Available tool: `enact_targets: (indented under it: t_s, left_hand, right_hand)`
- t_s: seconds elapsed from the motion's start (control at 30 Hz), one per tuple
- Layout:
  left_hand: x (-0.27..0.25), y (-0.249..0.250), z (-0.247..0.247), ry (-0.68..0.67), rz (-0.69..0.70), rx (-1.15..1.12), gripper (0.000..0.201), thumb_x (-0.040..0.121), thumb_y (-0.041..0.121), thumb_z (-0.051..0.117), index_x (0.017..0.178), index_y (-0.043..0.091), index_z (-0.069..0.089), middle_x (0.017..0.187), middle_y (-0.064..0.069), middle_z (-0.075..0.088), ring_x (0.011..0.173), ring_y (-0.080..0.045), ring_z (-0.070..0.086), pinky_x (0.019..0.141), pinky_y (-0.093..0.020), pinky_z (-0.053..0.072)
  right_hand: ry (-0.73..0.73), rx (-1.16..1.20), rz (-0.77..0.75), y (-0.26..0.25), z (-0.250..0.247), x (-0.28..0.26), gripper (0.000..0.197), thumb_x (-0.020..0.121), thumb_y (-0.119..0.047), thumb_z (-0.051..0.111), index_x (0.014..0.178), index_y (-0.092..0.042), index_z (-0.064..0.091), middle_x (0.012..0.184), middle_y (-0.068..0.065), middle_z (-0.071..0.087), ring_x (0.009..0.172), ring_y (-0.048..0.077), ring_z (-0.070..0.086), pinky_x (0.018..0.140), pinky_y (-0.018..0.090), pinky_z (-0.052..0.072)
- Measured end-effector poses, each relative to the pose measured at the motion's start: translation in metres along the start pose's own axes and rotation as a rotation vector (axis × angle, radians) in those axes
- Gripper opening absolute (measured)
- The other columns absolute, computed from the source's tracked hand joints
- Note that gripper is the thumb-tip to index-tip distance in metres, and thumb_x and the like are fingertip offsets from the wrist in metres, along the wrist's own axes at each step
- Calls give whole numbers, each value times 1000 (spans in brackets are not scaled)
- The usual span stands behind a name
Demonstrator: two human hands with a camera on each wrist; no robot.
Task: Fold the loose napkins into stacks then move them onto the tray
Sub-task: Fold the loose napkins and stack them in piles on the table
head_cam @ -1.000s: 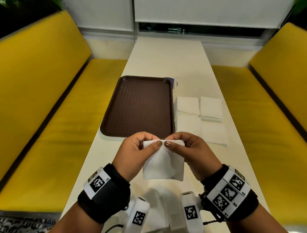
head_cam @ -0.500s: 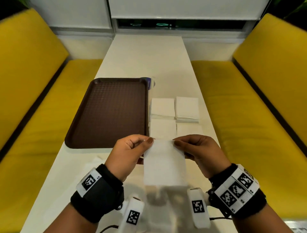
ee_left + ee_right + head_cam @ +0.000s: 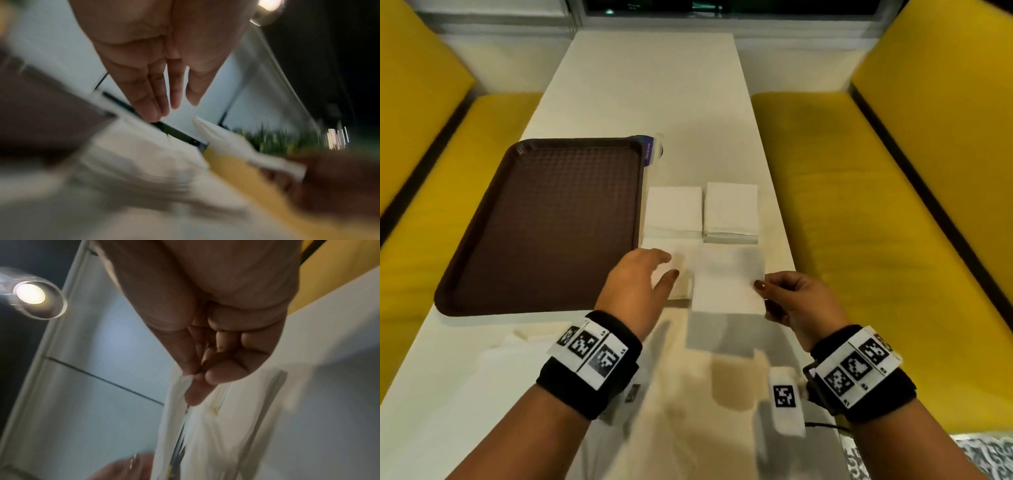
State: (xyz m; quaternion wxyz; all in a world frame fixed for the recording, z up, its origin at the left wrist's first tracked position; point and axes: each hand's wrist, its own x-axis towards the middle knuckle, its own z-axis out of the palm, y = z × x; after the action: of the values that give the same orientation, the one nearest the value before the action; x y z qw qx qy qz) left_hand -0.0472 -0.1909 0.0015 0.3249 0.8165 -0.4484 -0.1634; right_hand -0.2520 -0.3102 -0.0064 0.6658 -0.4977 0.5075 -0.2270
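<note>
My right hand (image 3: 765, 291) pinches the right edge of a folded white napkin (image 3: 727, 281) and holds it above the table; the right wrist view shows thumb and fingers (image 3: 209, 378) clamped on that napkin (image 3: 205, 426). My left hand (image 3: 654, 270) hovers with fingers straight and nothing in it, just left of the napkin; in the left wrist view its fingers (image 3: 156, 91) are extended. Two stacks of folded napkins (image 3: 674, 212) (image 3: 731, 212) sit beyond, right of the dark brown tray (image 3: 544, 222). Flat napkins (image 3: 678, 287) lie under my hands.
The long white table (image 3: 647, 89) runs away from me between two yellow benches (image 3: 431, 192) (image 3: 893, 205). A small blue-and-white packet (image 3: 652, 152) lies at the tray's far right corner. Loose white napkins (image 3: 517, 346) lie near the table's front edge.
My left hand has let go of the napkin and opened. The right hand alone has carried the napkin forward and to the right, toward the stacks.
</note>
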Motion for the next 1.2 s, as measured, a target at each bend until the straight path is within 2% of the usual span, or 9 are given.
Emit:
enact_targets:
  t_s: [0.1, 0.27, 0.4, 0.5, 0.63, 0.83, 0.93, 1.07, 1.2]
  left_hand:
    - [8, -3, 6, -87, 36, 177, 35, 93, 24, 63, 127, 16, 59, 126, -1, 56, 119, -17, 51, 100, -25, 37]
    - [15, -4, 17, -150, 14, 267, 37, 92, 23, 65, 128, 16, 58, 128, -1, 55, 121, -18, 51, 100, -27, 39]
    - [18, -7, 20, -174, -7, 271, 35, 91, 26, 65, 124, 17, 61, 125, 0, 57, 120, -19, 51, 101, -30, 42]
    - [18, -8, 20, -175, -8, 273, 34, 91, 28, 64, 123, 17, 62, 122, -1, 58, 118, -21, 51, 100, -33, 43]
    - [16, -8, 17, -141, -10, 250, 33, 91, 29, 65, 121, 17, 62, 119, -1, 57, 116, -21, 50, 98, -31, 43]
    - [8, -11, 4, -93, -5, 203, 29, 90, 31, 66, 116, 17, 64, 114, 1, 57, 111, -20, 52, 95, -33, 46]
    - [-2, -14, -8, -38, -2, 155, 25, 90, 30, 66, 111, 17, 67, 102, 4, 56, 100, -18, 55, 87, -28, 46]
    - [-22, -22, -32, -6, -33, 146, 11, 91, 31, 64, 96, 22, 67, 88, 8, 53, 73, -2, 48, 69, -22, 36]
    - [-48, -42, -54, 18, -83, 137, 6, 91, 28, 63, 87, 24, 66, 85, 7, 56, 77, -6, 50, 67, -20, 32]
  right_hand:
    - [74, 11, 37, 1, -8, 22, 12, 84, -5, 73, 75, -8, 66, 58, 3, 59, 49, 13, 53, 55, 27, 53]
    - [100, -87, 78, 7, -9, 51, 11, 85, -6, 73, 77, -8, 66, 55, 3, 60, 49, 16, 54, 56, 30, 54]
    - [84, -229, 87, 11, -8, 63, 10, 86, -10, 73, 79, -8, 67, 55, 7, 62, 49, 19, 58, 50, 28, 47]
    - [103, -286, 86, 11, -7, 69, 11, 86, -12, 74, 81, -8, 65, 54, 6, 62, 49, 19, 62, 45, 25, 43]
    - [138, -350, 83, 11, -7, 71, 16, 84, -15, 76, 85, -7, 62, 58, 8, 63, 43, 16, 57, 40, 22, 40]
    - [213, -439, 47, 5, -3, 59, 27, 82, -24, 78, 90, -10, 58, 70, 10, 61, 49, 18, 53, 49, 27, 41]
    - [171, -498, -37, -3, 4, 39, 27, 83, -31, 77, 89, -13, 58, 77, 10, 64, 56, 19, 55, 52, 30, 43]
    - [42, -522, -121, -9, 26, 1, 27, 83, -34, 76, 87, -13, 60, 78, 11, 63, 59, 18, 54, 47, 24, 41]
    - [-114, -619, -159, -1, 56, -37, 23, 85, -34, 73, 84, -13, 64, 71, 6, 65, 50, 12, 55, 46, 21, 44]
